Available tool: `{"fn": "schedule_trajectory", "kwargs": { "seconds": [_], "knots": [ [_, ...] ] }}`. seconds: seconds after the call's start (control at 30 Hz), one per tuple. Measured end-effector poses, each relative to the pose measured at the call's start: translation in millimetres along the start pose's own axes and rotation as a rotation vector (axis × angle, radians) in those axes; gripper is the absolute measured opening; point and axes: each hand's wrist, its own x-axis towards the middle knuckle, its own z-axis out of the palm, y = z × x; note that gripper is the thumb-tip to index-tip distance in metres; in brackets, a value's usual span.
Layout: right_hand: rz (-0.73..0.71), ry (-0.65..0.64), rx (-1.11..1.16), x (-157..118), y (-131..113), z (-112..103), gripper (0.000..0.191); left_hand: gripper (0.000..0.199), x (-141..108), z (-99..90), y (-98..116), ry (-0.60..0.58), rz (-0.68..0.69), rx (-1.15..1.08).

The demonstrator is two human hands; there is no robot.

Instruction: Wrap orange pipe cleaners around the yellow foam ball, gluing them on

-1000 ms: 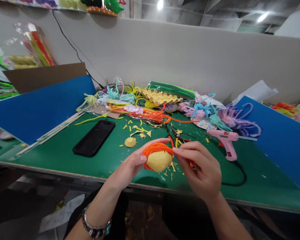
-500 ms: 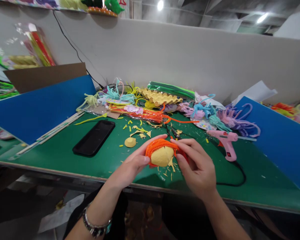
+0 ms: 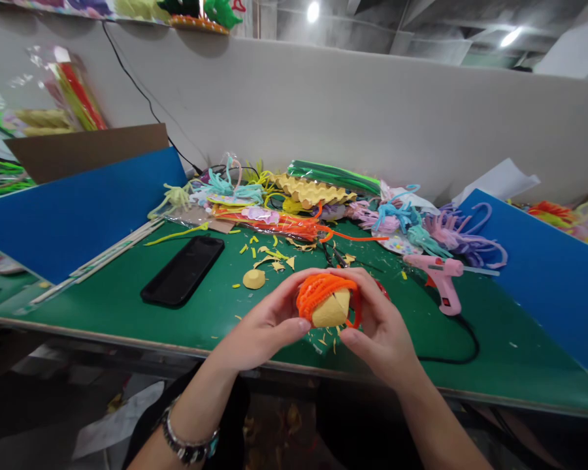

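Between my two hands is a yellow egg-carton cup (image 3: 331,309) with orange pipe cleaner (image 3: 323,290) laid in rows round its upper left side. A loop of the pipe cleaner runs down its right side. My left hand (image 3: 277,320) is closed on the left of the cup, thumb at its lower edge. My right hand (image 3: 379,320) grips the right side, thumb below and fingers behind. The fingertips at the back are partly hidden. Another yellow cup piece (image 3: 253,279) lies beyond my left hand, near yellow scraps (image 3: 277,261).
A pink hot glue gun (image 3: 441,277) lies at right, its cord trailing on the green table (image 3: 519,365). At left are a black phone (image 3: 183,271) and thin wooden sticks (image 3: 98,261). Behind are bundled pipe cleaners (image 3: 284,225) and an egg carton (image 3: 313,190). Blue boards (image 3: 88,202) stand at both sides.
The cup has turned and shifted slightly right, so more orange rows show on its left. My right hand's fingers have moved from pinching at the edge to cupping round its side.
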Motion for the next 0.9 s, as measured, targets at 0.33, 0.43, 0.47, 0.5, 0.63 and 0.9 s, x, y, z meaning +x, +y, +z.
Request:
{"fn": "schedule_trajectory", "kwargs": {
  "seconds": [0.33, 0.43, 0.47, 0.5, 0.63, 0.9],
  "knots": [
    [0.100, -0.010, 0.207, -2.8, 7.0, 1.2, 0.049, 0.046, -2.1, -2.5, -2.5, -0.070, -0.006, 0.076],
    [0.129, -0.030, 0.244, -2.2, 7.7, 0.8, 0.050, 0.046, -1.7, -1.9, -1.5, -0.062, -0.009, 0.082],
    [0.132, -0.034, 0.247, -1.8, 7.8, 0.4, 0.050, 0.046, -1.6, -1.6, -1.2, -0.058, -0.013, 0.090],
    [0.134, -0.033, 0.248, -1.4, 7.9, 0.0, 0.049, 0.047, -1.6, -1.4, -1.0, -0.052, -0.021, 0.100],
    [0.132, -0.010, 0.260, 0.5, 7.9, -0.8, 0.044, 0.047, -2.6, -1.5, -1.4, -0.049, -0.041, 0.122],
    [0.161, -0.040, 0.379, -0.4, 9.8, 0.8, 0.038, 0.053, -2.5, -8.6, -4.0, -0.116, -0.017, 0.020]
  ]
}}
